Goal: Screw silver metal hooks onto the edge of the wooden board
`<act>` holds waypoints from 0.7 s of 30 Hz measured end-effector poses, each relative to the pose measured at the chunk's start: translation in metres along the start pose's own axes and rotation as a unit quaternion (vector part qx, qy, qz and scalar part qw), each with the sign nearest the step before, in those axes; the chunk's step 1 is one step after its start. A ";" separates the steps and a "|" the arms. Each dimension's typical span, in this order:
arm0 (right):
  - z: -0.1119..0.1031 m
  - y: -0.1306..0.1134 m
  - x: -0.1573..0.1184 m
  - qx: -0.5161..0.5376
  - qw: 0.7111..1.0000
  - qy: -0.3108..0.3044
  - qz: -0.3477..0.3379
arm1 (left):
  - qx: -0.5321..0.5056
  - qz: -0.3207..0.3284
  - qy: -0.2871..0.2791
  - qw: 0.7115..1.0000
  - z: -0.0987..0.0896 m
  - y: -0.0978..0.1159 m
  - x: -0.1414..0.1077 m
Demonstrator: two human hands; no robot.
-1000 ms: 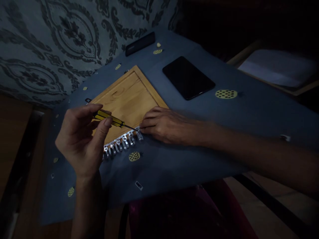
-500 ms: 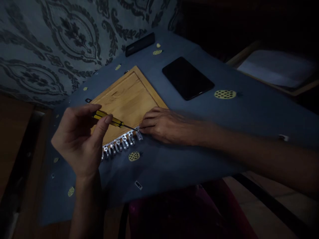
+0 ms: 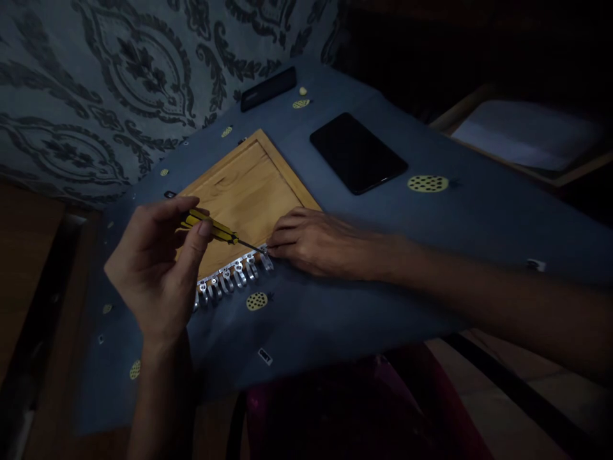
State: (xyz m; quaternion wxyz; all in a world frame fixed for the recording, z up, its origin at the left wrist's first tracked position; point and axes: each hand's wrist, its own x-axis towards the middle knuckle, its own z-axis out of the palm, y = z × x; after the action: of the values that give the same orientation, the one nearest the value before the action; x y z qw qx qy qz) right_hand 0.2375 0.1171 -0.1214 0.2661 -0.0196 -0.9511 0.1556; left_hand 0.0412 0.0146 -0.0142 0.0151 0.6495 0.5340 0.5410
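Bare hands (image 3: 311, 243), bare wrists (image 3: 163, 338), bare forearms (image 3: 460, 284), short left thumbnail (image 3: 205, 227)

Tablecloth (image 3: 335, 319) is coloured blue, printed with yellow, dark-dotted pineapples | screwdriver (image 3: 211, 228) is marked by yellow and black on its handle, silver-grey on its shaft | panel (image 3: 239, 191) is toned honey-brown, streaked with darker grain | hooked strip (image 3: 239, 273) is finished in silver | backdrop (image 3: 143, 70) is covered in dark scrolls and leafy medallions on pale grey-blue | tablet-like device (image 3: 358, 153) is seen as black
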 end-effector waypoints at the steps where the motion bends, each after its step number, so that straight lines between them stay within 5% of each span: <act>1: 0.000 0.000 0.000 0.001 1.000 0.000 -0.002 | 0.009 -0.001 0.002 1.000 0.000 0.000 -0.001; 7: -0.003 -0.002 0.002 0.005 1.000 -0.010 0.004 | 0.044 0.016 -0.008 0.999 -0.005 0.001 0.000; 14: -0.003 -0.003 0.003 0.011 1.000 -0.009 0.011 | -0.008 -0.015 -0.083 0.996 -0.010 0.007 0.002; 21: 0.003 -0.001 0.000 0.003 1.000 0.015 0.006 | 0.068 0.022 -0.050 0.996 -0.011 -0.002 -0.003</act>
State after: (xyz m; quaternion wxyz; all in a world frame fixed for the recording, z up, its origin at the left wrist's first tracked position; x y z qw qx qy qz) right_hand 0.2359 0.1157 -0.1237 0.2800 -0.0265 -0.9462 0.1599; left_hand 0.0322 0.0073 -0.0132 -0.0145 0.6872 0.5536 0.4702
